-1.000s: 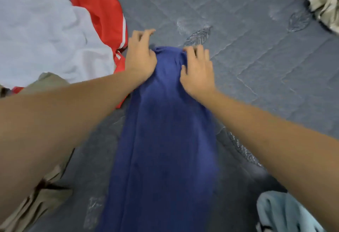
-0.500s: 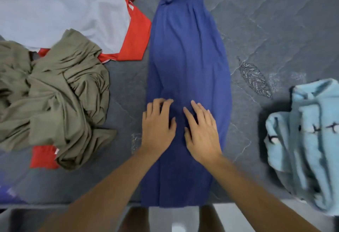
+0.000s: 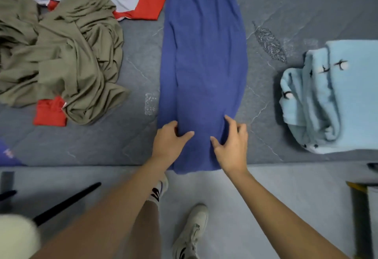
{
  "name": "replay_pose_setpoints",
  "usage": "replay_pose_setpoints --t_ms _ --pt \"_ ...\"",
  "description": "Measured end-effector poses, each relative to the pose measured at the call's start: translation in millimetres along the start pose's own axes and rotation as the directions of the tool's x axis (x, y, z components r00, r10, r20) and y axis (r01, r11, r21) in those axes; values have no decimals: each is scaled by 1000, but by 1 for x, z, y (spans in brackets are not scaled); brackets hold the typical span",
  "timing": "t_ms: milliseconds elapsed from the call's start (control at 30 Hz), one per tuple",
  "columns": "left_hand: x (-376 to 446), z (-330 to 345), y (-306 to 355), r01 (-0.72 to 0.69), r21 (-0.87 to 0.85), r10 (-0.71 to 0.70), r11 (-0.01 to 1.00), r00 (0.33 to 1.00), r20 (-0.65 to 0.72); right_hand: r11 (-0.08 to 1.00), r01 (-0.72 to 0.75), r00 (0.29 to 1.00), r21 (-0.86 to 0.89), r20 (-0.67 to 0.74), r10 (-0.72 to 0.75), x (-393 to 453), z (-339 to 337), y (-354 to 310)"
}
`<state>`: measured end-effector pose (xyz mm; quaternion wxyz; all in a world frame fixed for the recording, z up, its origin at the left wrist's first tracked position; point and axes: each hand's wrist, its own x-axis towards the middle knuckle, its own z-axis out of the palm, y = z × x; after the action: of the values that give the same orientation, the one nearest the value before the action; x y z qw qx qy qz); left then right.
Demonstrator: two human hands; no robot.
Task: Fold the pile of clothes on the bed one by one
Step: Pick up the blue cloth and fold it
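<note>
Gripping long blue knit garment (image 3: 203,58), quilted bed (image 3: 286,2)

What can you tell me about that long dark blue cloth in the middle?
The long dark blue cloth garment lies flat, folded into a narrow strip running away across the grey quilted mattress. It looks soft and knitted. Its near end overhangs the bed's edge. The left hand and right hand grip its sides there.

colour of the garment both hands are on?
Solid dark blue, no print. The garment lies lengthwise on the bed; head view, the only one, shows it.
</note>
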<state>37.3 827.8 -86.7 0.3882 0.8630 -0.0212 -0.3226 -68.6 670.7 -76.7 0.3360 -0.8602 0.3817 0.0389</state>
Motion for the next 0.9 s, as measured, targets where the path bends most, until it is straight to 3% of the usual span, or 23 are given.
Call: replay_pose_setpoints --t_ms 67,133,233,333,433,533,733,833,900 --pt "-4 1 -3 -55 55 57 997 998 -32 999 26 997 41 66 -28 -6 0 -4" --pt "-8 0 -8 -98 45 101 994 991 -91 994 -56 996 97 70 50 -7 -3 -6" --pt "-15 -6 -23 -96 -68 87 993 988 -128 945 -228 973 236 74 217 -9 -5 -7" --pt "-22 -14 -38 -42 -195 22 980 994 -105 864 -346 936 365 190 295 -14 0 -1" --pt "-31 -23 -46 30 -308 -18 951 999 42 850 -358 923 386 283 260 -21 6 2" --pt "-39 -26 -52 48 -255 -3 966 985 174 833 -361 916 420 329 231 -30 3 0" --pt "-53 -31 -52 -80 -66 68 995 983 -168 847 -379 900 374 363 242 -45 6 -7" --pt "-59 -24 -60 -77 -105 53 992 976 -213 841 -397 881 367 411 236 -57 9 -5" --pt "-63 -21 -63 10 -178 -39 984 986 -160 809 -419 872 412 431 232 -62 12 1"
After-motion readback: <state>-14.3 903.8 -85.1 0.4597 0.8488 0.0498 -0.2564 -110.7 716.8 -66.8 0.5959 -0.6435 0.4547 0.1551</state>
